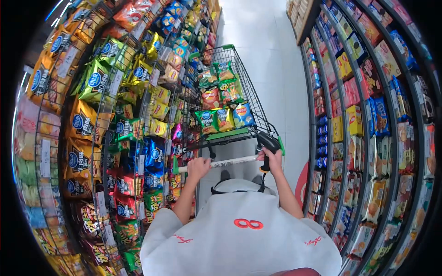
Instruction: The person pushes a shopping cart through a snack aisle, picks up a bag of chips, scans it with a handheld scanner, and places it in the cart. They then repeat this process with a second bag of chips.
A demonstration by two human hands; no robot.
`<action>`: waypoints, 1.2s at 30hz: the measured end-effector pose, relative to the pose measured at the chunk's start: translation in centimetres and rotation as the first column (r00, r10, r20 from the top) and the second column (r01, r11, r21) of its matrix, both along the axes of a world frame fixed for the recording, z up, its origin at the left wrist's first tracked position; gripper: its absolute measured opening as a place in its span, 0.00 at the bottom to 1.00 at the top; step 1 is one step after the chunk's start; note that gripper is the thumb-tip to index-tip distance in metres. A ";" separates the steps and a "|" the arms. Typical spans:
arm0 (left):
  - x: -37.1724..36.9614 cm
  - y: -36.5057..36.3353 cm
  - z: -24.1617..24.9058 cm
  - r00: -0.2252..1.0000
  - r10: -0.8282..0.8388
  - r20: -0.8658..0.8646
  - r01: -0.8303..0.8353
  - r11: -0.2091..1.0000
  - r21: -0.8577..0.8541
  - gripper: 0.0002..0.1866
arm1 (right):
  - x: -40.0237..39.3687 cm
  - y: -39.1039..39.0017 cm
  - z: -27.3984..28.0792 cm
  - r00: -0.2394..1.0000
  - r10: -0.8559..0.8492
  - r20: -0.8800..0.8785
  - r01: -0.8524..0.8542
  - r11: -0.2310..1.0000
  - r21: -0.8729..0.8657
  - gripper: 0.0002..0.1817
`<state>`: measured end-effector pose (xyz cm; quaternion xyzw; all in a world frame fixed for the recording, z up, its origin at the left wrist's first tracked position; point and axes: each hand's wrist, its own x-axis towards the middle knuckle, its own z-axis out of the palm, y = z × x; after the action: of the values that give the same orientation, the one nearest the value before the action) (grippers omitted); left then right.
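Both of my hands are on the white handle bar (235, 161) of a shopping cart. My left hand (199, 168) is wrapped round the bar near its left end. At the bar's right end my right hand (272, 160) is closed, right against a black handheld device (268, 142) with a cord; fingers and device overlap there, the palm side is hidden. Ahead of the hands, the wire cart (251, 86) with green trim holds several snack bags, among them a red bag (210, 98), a green bag (206, 120) and a blue bag (243, 114).
Wire racks of chip bags (83, 120) line the left side, close against the cart. On the right stand shelves of boxed and packed snacks (354, 120). Between them a pale tiled floor (258, 27) runs forward. A brown shelf end (301, 20) stands at the upper right.
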<state>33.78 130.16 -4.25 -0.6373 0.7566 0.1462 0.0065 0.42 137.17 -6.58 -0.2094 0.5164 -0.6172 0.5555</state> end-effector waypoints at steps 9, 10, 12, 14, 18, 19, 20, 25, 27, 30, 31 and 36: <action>-4.3 -10.7 1.1 0.995 0.104 -0.002 -0.104 0.995 0.012 0.25 | -4.3 -11.1 1.4 0.996 0.082 -0.037 -0.084 0.994 -0.066 0.12; -4.8 -12.0 0.9 0.991 0.136 -0.009 -0.136 0.991 -0.017 0.26 | -4.7 -12.5 1.5 0.996 0.083 -0.035 -0.085 0.995 -0.061 0.12; -5.6 -14.7 1.0 0.989 0.140 -0.043 -0.141 0.990 -0.010 0.25 | -5.5 -14.9 1.6 0.998 0.052 -0.032 -0.054 0.996 -0.065 0.13; -6.2 -17.5 1.4 0.990 0.128 -0.064 -0.128 0.992 -0.007 0.24 | -5.9 -17.6 2.0 0.999 0.023 -0.024 -0.024 0.997 -0.068 0.13; -7.3 -22.9 1.1 0.985 0.138 -0.100 -0.148 0.984 -0.098 0.23 | -6.5 -22.9 1.6 0.998 -0.046 -0.037 0.043 0.996 -0.078 0.12; -7.6 -24.1 1.1 0.984 0.127 -0.125 -0.145 0.979 -0.145 0.22 | -6.7 -24.3 1.5 0.997 -0.057 -0.059 0.052 0.996 -0.078 0.12; -8.0 -25.3 1.1 0.982 0.128 -0.140 -0.150 0.975 -0.161 0.22 | -6.8 -25.6 1.4 0.995 -0.068 -0.079 0.061 0.995 -0.078 0.11; -9.0 -31.5 1.5 0.978 0.092 -0.185 -0.133 0.966 -0.223 0.22 | -7.2 -31.8 2.2 0.983 -0.145 -0.109 0.139 0.989 -0.059 0.13; -9.5 -33.9 1.4 0.981 0.074 -0.178 -0.115 0.966 -0.232 0.22 | -7.5 -34.2 2.2 0.976 -0.187 -0.113 0.179 0.981 -0.073 0.13; -9.8 -37.5 1.5 0.982 0.040 -0.183 -0.083 0.970 -0.229 0.23 | -7.8 -37.5 2.1 0.965 -0.226 -0.129 0.218 0.973 -0.072 0.12; -10.0 -38.6 1.5 0.982 0.036 -0.183 -0.077 0.972 -0.222 0.23 | -7.9 -38.5 2.2 0.963 -0.234 -0.135 0.226 0.971 -0.072 0.12; -10.7 -44.1 2.1 0.986 0.049 -0.157 -0.084 0.972 -0.221 0.23 | -8.5 -43.8 2.6 0.965 -0.232 -0.123 0.227 0.973 -0.052 0.11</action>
<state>23.11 86.06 -2.20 -0.6460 0.7448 0.1066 -0.1286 -8.09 93.35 -4.01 -0.1979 0.5599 -0.6722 0.4421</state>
